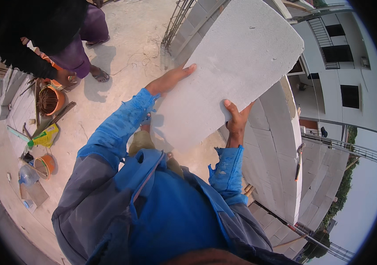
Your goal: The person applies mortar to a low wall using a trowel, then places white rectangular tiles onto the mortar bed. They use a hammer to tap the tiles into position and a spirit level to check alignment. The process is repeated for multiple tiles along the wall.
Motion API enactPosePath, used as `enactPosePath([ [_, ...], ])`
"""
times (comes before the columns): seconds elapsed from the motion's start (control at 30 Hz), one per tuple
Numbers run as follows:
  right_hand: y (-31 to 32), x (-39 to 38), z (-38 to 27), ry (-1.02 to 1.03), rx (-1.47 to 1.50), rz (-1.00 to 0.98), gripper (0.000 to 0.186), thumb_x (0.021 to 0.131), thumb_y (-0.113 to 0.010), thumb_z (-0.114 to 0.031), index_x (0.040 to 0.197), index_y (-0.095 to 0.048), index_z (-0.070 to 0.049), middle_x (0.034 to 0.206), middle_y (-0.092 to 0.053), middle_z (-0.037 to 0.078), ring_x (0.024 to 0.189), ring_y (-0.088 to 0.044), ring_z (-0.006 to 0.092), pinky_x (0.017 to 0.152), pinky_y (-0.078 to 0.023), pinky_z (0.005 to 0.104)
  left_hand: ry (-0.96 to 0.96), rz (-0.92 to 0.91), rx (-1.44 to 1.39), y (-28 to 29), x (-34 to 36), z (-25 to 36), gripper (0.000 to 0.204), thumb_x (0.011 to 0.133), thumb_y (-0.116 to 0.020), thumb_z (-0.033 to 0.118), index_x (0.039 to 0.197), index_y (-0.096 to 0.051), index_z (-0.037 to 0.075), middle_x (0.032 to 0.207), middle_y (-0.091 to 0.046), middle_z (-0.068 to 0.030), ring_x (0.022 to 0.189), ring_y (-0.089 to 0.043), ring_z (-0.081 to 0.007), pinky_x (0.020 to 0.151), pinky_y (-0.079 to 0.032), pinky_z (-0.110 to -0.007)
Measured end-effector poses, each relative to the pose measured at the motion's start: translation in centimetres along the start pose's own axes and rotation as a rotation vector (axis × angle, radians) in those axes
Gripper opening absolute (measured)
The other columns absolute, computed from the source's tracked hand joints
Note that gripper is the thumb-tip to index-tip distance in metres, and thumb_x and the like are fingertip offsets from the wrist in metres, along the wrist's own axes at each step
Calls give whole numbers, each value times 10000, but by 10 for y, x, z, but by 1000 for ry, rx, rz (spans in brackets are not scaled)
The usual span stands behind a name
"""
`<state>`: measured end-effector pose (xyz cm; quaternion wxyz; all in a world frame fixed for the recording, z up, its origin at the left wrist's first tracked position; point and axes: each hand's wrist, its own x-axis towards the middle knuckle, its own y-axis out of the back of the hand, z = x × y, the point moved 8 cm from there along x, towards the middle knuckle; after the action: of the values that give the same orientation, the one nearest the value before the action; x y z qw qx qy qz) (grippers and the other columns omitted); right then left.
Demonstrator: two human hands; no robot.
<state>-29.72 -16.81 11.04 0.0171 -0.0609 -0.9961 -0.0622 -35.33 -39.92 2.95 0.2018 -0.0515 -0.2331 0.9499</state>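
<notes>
I hold a large pale grey block (237,48) at an angle over the concrete floor, up against a block wall (268,141). My left hand (171,80) grips its left edge, thumb along the top face. On the lower right edge, my right hand (237,117) is closed round the block, its thumb on the face and its other fingers mostly hidden underneath. A hammer (299,161) rests near the wall's outer edge, to the right below my right hand.
Another person (71,35) bends at upper left beside an orange bucket (58,102). A second bucket (49,167), a yellow bag (45,138), a plastic bottle (28,175) and loose sticks lie along the left. Rebar (171,33) stands at top; a white building (332,88) is beyond the wall.
</notes>
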Motion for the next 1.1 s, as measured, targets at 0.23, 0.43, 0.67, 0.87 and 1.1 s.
enactPosePath([
  [0.23,111,-108,-51,274,-581,42,1391,610,-944,-318,1724,-129,-141,1336,-538,250,1237,-591,414,1036,-534,488,-167,-144,-514,-103,41,55,849,1062,-464,685,1632,-350,66,1594,-486,-180,1466,-480,-335,1187,-442,-506],
  [0.43,204,-209,14,36,-934,24,1184,623,-926,-292,1670,-376,-220,1056,-559,203,961,-574,368,801,-510,467,190,179,-852,-196,-11,-232,753,1068,-484,640,1539,-484,51,1515,-574,-143,1384,-562,-333,1140,-493,-516],
  [0.67,257,-319,114,-413,-1084,-183,1141,620,-958,-364,1642,-451,-316,1080,-588,234,968,-605,407,808,-512,478,1110,-77,-810,-345,-278,-547,853,1016,-510,691,1590,-433,63,1553,-551,-143,1401,-558,-348,1136,-483,-561],
  [0.87,306,-409,134,-811,-1091,-286,1135,669,-935,-357,1666,-394,-328,1186,-589,270,1086,-615,425,874,-537,510,1005,-53,-927,-388,-256,-472,967,966,-495,793,1618,-399,85,1616,-483,-136,1429,-517,-366,1139,-447,-613],
  [1.1,363,-432,93,-876,-985,-188,1197,690,-933,-406,1700,-307,-255,1188,-562,285,1120,-614,473,1001,-535,500,886,-5,-968,-281,-180,-480,1147,824,-358,1018,1694,-301,273,1689,-402,-130,1503,-418,-378,1242,-245,-645],
])
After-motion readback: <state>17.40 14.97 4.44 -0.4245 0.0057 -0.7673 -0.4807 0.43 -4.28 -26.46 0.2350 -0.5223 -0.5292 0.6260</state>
